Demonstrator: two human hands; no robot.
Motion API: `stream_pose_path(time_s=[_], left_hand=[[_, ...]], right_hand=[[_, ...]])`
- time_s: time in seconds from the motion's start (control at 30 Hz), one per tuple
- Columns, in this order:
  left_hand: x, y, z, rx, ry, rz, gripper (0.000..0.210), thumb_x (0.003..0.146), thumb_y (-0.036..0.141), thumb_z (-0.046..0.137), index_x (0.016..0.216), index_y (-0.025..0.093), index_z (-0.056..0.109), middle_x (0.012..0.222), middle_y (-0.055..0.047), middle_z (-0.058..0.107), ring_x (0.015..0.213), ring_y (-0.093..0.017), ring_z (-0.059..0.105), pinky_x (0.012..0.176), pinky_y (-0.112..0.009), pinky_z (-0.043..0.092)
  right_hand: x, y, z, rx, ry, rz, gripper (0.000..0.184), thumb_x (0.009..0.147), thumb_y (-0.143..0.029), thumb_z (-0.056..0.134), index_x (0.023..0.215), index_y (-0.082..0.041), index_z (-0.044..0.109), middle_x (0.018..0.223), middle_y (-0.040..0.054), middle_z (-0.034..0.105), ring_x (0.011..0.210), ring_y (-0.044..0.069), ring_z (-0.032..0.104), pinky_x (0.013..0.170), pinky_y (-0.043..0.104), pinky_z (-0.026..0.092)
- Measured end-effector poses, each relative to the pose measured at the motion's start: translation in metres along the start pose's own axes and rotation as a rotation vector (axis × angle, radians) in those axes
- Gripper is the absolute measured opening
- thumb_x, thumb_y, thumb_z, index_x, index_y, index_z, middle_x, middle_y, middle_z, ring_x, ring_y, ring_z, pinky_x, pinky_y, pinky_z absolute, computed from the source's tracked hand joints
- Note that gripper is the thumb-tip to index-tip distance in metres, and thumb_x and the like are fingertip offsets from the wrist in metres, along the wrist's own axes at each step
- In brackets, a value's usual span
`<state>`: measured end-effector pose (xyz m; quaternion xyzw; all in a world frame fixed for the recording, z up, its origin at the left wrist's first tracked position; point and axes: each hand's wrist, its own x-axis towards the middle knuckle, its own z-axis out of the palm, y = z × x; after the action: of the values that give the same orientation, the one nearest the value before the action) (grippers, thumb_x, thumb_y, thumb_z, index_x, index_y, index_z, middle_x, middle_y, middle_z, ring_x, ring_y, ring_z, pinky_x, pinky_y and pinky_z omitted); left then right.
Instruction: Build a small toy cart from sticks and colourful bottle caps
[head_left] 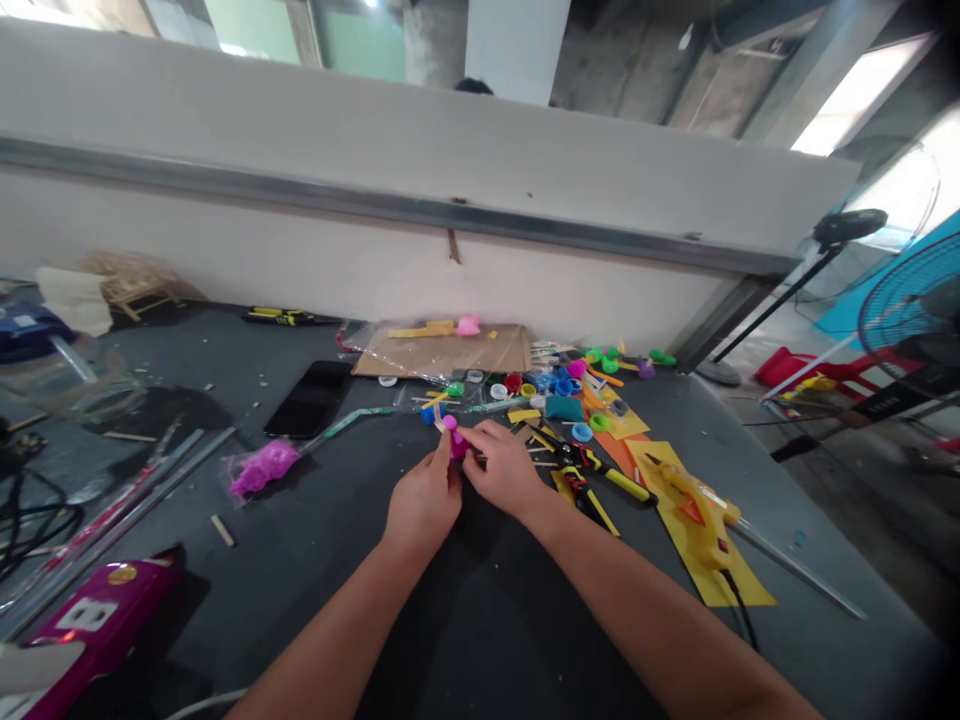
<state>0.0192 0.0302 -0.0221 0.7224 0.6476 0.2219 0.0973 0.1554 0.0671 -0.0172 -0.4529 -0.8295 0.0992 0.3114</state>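
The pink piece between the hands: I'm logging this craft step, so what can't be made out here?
Head view only:
- pink piece: mostly covered by left hand and right hand; shape unclear.
- bottle caps: too small to count.
- magenta box: cut off by the lower left edge.

A dark grey bench (465, 620) carries everything. A black phone (309, 398) lies flat on it. Left of the phone and nearer lies a pink plastic bag (262, 466). Beyond the phone, against the wall, lies a yellow-and-black tool (289, 317). Right of the phone a cardboard sheet (450, 352) lies flat, with coloured bottle caps (555, 383) scattered just past it. Further right lie pliers (600, 470) and a yellow glue gun (694, 505) on yellow paper (739, 580).
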Motion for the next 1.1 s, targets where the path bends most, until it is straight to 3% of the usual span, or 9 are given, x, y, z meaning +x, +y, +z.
stream_pose_path(time_s=[0.37,0.97,1.1], left_hand=[[0.0008,-0.0021,0.0,0.003,0.015,0.005,0.05,0.086,0.022,0.038,0.136,0.019,0.036,0.097,-0.008,0.067,0.08,-0.02,0.063,0.066,-0.027,0.046],[0.0002,-0.0032,0.0003,0.009,0.012,-0.028,0.048,0.085,0.02,0.04,0.134,0.019,0.04,0.098,-0.008,0.067,0.083,-0.019,0.064,0.069,-0.026,0.046],[0.0002,-0.0031,-0.0005,0.005,0.013,-0.032,0.048,0.086,0.021,0.039,0.134,0.02,0.039,0.098,-0.008,0.067,0.083,-0.019,0.064,0.069,-0.027,0.046]], right_hand=[[0.0005,-0.0014,-0.0075,-0.133,-0.029,-0.081,0.036,0.08,-0.015,0.049,0.114,-0.02,0.059,0.096,0.0081,0.057,0.09,0.021,0.052,0.079,0.032,0.044],[-0.0005,0.0006,-0.0054,-0.117,0.007,-0.075,0.036,0.08,-0.014,0.049,0.113,-0.022,0.059,0.097,0.0077,0.058,0.091,0.02,0.053,0.08,0.031,0.045],[-0.0004,0.001,-0.004,-0.097,0.031,-0.061,0.031,0.084,-0.022,0.049,0.113,-0.021,0.059,0.096,0.0077,0.059,0.091,0.02,0.054,0.081,0.031,0.044]])
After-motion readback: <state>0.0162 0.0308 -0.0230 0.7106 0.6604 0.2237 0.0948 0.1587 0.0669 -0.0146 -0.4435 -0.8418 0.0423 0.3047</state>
